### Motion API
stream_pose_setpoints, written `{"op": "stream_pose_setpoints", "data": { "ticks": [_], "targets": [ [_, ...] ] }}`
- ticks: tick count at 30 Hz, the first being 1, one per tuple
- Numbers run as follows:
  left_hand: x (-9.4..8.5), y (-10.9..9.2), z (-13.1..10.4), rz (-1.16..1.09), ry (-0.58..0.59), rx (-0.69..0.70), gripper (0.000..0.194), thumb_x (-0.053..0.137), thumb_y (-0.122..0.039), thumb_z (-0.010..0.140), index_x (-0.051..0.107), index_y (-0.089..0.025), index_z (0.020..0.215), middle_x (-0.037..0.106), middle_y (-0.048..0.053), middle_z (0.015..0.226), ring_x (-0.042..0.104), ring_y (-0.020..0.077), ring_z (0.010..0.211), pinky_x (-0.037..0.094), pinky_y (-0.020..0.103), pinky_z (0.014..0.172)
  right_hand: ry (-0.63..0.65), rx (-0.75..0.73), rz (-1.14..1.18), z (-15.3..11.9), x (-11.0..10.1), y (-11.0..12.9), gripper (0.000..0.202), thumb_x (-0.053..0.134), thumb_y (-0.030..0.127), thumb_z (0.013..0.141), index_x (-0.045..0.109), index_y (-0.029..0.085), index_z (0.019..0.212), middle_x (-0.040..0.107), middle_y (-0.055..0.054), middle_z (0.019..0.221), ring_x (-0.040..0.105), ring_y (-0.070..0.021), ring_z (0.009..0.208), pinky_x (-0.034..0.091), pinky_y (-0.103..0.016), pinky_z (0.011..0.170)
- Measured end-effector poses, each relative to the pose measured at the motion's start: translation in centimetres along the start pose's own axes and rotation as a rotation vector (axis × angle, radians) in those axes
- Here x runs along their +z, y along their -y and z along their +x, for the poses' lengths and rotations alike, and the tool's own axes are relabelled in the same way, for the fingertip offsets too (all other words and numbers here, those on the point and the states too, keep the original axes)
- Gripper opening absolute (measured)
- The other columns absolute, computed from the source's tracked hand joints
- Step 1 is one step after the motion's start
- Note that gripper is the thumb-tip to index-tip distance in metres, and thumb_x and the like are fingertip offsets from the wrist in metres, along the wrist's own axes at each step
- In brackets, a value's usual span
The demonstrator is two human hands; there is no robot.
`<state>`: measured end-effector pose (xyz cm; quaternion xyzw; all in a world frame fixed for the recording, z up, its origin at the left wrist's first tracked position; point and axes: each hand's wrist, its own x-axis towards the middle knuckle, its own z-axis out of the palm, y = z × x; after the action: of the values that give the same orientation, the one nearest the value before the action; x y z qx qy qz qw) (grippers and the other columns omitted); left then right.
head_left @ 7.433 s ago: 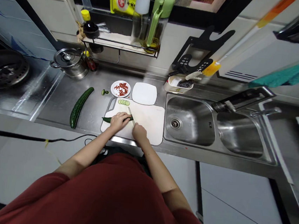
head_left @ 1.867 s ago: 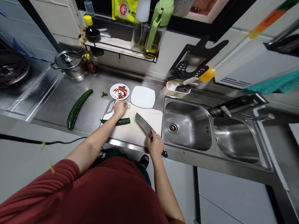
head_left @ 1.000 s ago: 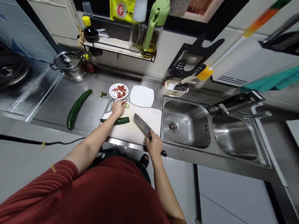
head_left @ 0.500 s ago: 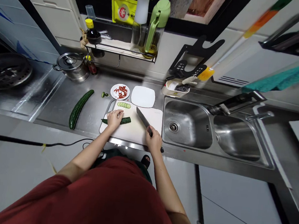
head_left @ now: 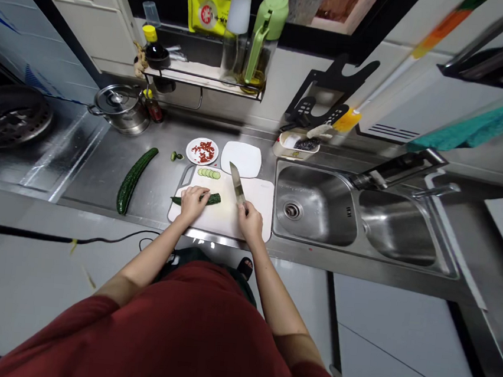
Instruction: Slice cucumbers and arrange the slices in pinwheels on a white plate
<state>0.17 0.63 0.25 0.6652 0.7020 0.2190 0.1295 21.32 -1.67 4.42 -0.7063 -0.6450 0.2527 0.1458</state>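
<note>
My left hand (head_left: 194,202) is closed over a cut length of cucumber (head_left: 213,199) lying on the white cutting board (head_left: 230,225). The cucumber's middle is hidden under my fingers; both ends show. My right hand (head_left: 251,221) grips the handle of a kitchen knife (head_left: 236,183), whose blade points away from me over the board, apart from the cucumber. A short row of cucumber slices (head_left: 209,174) lies at the board's far left. Behind the board are a white plate of chopped red pieces (head_left: 214,154) and a bare square white plate (head_left: 242,158).
A whole cucumber (head_left: 135,182) lies on the steel counter to the left, with small green cucumber ends (head_left: 174,155) near the plates. A lidded pot (head_left: 121,109) stands farther back. The double sink (head_left: 316,209) is on the right. A shelf (head_left: 203,82) with bottles hangs above.
My right hand has moved slightly left, and the knife has turned so its blade points more straight ahead. My left fingers have shifted a little on the cucumber, which stays in place.
</note>
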Motion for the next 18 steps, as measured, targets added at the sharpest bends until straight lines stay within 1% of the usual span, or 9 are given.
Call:
{"op": "stream_pose_setpoints", "data": {
  "ticks": [4, 7, 14, 18],
  "targets": [
    [0.0, -0.2, 0.3, 0.006, 0.076, 0.035, 0.027, 0.049, -0.039, 0.092, 0.069, -0.026, 0.105, 0.067, 0.006, 0.11, 0.055, 0.0234, 0.108, 0.035, 0.038, 0.096, 0.144, -0.068, -0.145, 0.7, -0.1, 0.8, 0.033, 0.035, 0.031, 0.098, 0.063, 0.016, 0.109, 0.071, -0.009, 0.098, 0.064, -0.0206, 0.092, 0.04, -0.025, 0.077],
    [-0.1, -0.5, 0.5, 0.003, 0.136, 0.086, 0.028, 0.049, -0.04, 0.092, 0.07, -0.028, 0.106, 0.066, 0.006, 0.108, 0.054, 0.0231, 0.108, 0.034, 0.038, 0.097, 0.228, -0.103, -0.228, 0.9, 0.1, 1.2, 0.032, 0.036, 0.03, 0.098, 0.062, 0.015, 0.107, 0.07, -0.012, 0.101, 0.064, -0.0216, 0.095, 0.04, -0.025, 0.079],
    [0.4, -0.4, 1.0, -0.019, 0.177, 0.204, 0.03, 0.049, -0.043, 0.092, 0.071, -0.03, 0.107, 0.066, 0.005, 0.111, 0.054, 0.0215, 0.109, 0.032, 0.037, 0.098, 0.276, -0.121, -0.27, 0.3, 0.7, 2.1, 0.031, 0.035, 0.027, 0.098, 0.06, 0.014, 0.11, 0.07, -0.013, 0.101, 0.064, -0.0227, 0.096, 0.041, -0.027, 0.08],
    [0.8, -0.2, 1.1, -0.007, 0.207, 0.202, 0.03, 0.049, -0.042, 0.092, 0.071, -0.031, 0.109, 0.066, 0.005, 0.112, 0.054, 0.0213, 0.108, 0.032, 0.037, 0.097, 0.291, -0.097, -0.262, 0.0, 0.8, 2.4, 0.03, 0.035, 0.026, 0.098, 0.059, 0.013, 0.111, 0.069, -0.013, 0.102, 0.064, -0.0226, 0.096, 0.042, -0.028, 0.081]
  ]
}}
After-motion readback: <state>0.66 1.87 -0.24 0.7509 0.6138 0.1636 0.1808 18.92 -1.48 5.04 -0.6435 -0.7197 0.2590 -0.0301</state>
